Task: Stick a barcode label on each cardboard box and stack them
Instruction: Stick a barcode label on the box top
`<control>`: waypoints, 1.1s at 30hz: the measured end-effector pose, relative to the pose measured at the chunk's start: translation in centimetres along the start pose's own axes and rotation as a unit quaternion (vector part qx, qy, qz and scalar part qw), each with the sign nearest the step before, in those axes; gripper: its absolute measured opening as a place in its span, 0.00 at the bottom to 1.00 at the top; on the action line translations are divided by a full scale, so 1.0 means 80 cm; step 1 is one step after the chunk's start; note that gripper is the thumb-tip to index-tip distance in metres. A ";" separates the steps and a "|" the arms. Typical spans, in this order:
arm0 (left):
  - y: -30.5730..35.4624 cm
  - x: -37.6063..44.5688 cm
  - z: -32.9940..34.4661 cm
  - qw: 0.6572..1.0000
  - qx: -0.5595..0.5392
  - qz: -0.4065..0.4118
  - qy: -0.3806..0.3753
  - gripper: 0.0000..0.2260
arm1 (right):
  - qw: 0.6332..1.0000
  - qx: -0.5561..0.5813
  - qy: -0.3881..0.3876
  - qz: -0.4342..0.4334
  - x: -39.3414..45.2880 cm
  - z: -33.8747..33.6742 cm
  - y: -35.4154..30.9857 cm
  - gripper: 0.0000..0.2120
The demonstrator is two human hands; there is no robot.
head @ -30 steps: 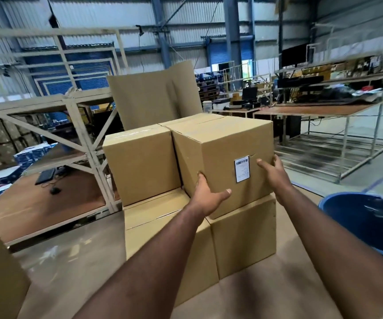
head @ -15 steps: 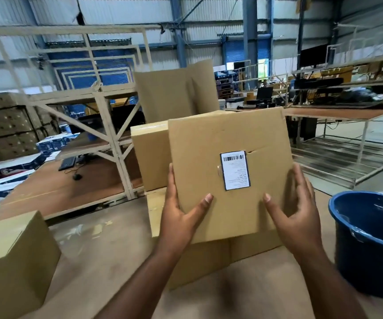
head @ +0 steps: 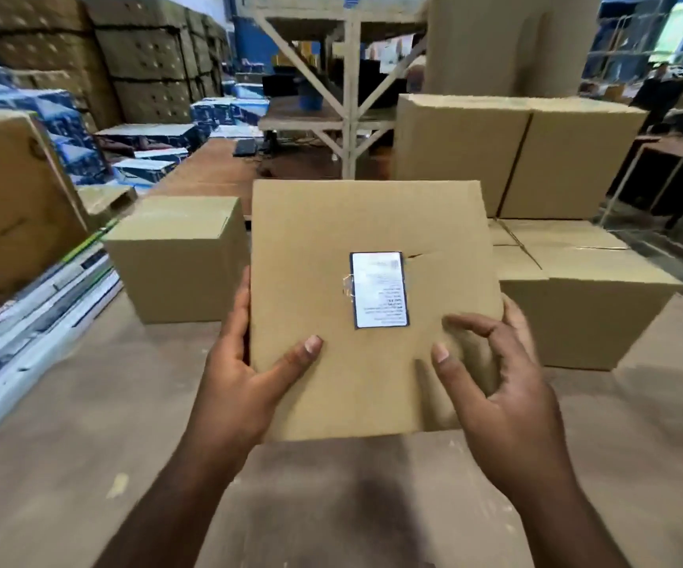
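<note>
Above the floor, left hand [head: 236, 375] and right hand [head: 507, 387] grip a labelled cardboard box [head: 372, 313].

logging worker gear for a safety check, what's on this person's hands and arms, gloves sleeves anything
Nothing is worn on what shows. The left hand and right hand are bare: no gloves, rings or wristbands visible. Both forearms are uncovered to the frame's bottom edge, with no sleeves. Fingernails are short and unpainted.

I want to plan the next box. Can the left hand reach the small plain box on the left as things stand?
Probably not yet: the left hand is gripping the labelled box together with the right hand. The small box stands uncovered beyond it, with bare floor between.
</note>
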State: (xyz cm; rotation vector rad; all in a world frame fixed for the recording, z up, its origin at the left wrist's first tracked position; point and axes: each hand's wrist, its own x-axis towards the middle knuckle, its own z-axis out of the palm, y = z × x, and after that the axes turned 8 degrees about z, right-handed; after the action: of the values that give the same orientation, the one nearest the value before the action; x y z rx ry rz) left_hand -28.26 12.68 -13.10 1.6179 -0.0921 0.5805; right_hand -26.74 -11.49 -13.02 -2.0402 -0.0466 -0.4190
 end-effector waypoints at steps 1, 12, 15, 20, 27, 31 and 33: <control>-0.006 -0.010 -0.020 1.000 0.001 -0.015 0.012 0.42 | 0.999 -0.029 -0.033 0.007 -0.008 0.013 -0.005 0.24; -0.066 -0.082 -0.131 0.977 -0.013 -0.213 -0.022 0.35 | 0.914 -0.298 -0.276 -0.005 -0.054 0.102 -0.013 0.31; -0.074 -0.083 -0.132 0.975 0.019 -0.217 -0.041 0.36 | 0.901 -0.345 -0.261 -0.009 -0.057 0.115 -0.007 0.37; -0.071 -0.067 -0.140 0.974 0.093 -0.185 -0.097 0.34 | 0.861 -0.400 -0.316 0.002 -0.064 0.107 -0.013 0.41; -0.079 -0.043 -0.141 0.969 0.125 -0.178 -0.118 0.39 | 0.883 -0.374 -0.281 0.032 -0.054 0.128 -0.020 0.39; -0.086 -0.046 -0.143 0.968 0.134 -0.173 -0.121 0.44 | 0.881 -0.373 -0.289 0.031 -0.054 0.128 -0.011 0.38; -0.092 -0.045 -0.147 0.968 0.138 -0.172 -0.123 0.46 | 0.880 -0.375 -0.291 0.027 -0.054 0.127 -0.012 0.37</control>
State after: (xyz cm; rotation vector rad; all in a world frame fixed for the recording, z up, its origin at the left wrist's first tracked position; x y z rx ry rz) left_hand -32.12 23.95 -21.06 1.9192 0.0904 0.1250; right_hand -28.19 -1.65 -17.97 -2.8654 -0.2201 0.2911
